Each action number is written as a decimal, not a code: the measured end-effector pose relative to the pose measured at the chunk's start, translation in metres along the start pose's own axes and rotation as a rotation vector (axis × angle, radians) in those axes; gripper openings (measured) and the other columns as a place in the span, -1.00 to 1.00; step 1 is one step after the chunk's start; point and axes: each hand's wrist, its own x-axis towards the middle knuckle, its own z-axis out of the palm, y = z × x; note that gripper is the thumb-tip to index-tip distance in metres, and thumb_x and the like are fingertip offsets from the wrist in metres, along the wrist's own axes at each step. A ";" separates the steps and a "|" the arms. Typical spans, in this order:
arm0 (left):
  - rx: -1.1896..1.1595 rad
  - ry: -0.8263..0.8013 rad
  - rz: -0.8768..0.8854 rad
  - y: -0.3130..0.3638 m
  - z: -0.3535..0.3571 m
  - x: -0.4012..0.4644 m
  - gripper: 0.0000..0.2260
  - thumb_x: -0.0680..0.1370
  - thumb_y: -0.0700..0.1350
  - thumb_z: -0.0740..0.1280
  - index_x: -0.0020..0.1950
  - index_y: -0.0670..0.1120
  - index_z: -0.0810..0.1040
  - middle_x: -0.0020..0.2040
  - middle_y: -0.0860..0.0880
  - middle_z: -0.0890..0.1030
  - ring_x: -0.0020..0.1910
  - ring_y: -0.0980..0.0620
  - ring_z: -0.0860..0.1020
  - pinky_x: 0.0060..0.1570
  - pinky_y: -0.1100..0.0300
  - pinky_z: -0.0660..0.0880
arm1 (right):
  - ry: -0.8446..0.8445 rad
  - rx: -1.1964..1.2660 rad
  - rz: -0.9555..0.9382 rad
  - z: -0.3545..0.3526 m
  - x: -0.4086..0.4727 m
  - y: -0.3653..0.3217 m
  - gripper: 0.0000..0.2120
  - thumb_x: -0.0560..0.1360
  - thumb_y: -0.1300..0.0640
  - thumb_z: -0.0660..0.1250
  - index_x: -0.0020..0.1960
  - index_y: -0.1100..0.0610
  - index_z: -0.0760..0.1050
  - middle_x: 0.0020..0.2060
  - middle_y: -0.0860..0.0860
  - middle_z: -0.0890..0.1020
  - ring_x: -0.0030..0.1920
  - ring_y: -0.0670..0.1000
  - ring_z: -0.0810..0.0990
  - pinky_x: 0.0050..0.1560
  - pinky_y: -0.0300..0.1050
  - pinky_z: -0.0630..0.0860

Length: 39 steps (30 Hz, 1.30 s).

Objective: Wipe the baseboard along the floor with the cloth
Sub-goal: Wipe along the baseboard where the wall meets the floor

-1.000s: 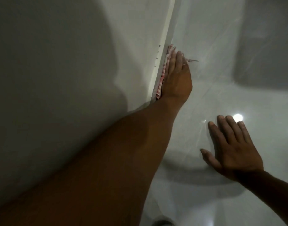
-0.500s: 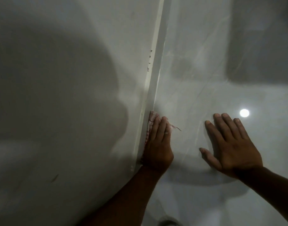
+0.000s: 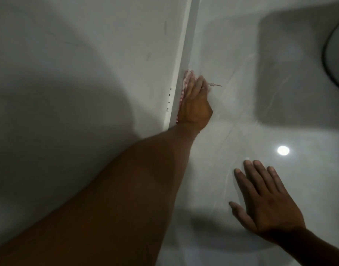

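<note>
A pale baseboard (image 3: 186, 41) runs up the middle of the view where the wall meets the glossy floor. My left hand (image 3: 195, 104) presses a red-and-white checked cloth (image 3: 185, 83) flat against the baseboard, and only the cloth's edge shows beside the fingers. A loose thread (image 3: 215, 85) trails from the cloth onto the floor. My right hand (image 3: 264, 204) lies flat on the floor at the lower right, fingers spread, holding nothing.
The grey wall (image 3: 88, 73) fills the left side, with small dark marks (image 3: 169, 100) just left of the baseboard. A ceiling light reflects off the floor tiles (image 3: 283, 150). A dark curved object (image 3: 333, 54) sits at the right edge.
My left hand has slid the cloth forward along the baseboard, away from me, after having pulled it back half a second ago. My right hand stays planted on the floor.
</note>
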 end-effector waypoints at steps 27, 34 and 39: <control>0.049 0.075 0.034 -0.005 -0.004 -0.103 -0.49 0.50 -0.27 0.03 0.43 -0.22 0.46 0.48 -0.18 0.46 0.58 -0.18 0.22 0.57 -0.11 0.24 | 0.003 -0.018 -0.021 -0.004 0.000 -0.002 -0.18 0.52 -0.29 0.17 0.59 0.23 0.24 0.59 0.30 0.22 0.63 0.28 0.10 0.61 0.28 0.02; 0.081 -0.078 0.119 -0.004 0.004 -0.016 -0.45 0.51 -0.40 0.17 0.52 -0.22 0.32 0.57 -0.15 0.32 0.62 -0.23 0.09 0.62 -0.10 0.03 | -0.022 -0.025 0.007 -0.002 0.000 -0.001 -0.18 0.53 -0.33 0.13 0.59 0.19 0.24 0.60 0.25 0.20 0.63 0.26 0.11 0.62 0.24 0.00; 0.196 -0.156 0.354 -0.010 0.000 0.006 -0.43 0.52 -0.37 0.13 0.55 -0.14 0.29 0.60 -0.10 0.28 0.63 -0.21 0.06 0.63 -0.05 -0.10 | 0.005 -0.032 -0.009 -0.001 0.000 0.001 -0.18 0.52 -0.32 0.17 0.59 0.19 0.23 0.61 0.25 0.20 0.64 0.25 0.09 0.63 0.23 -0.03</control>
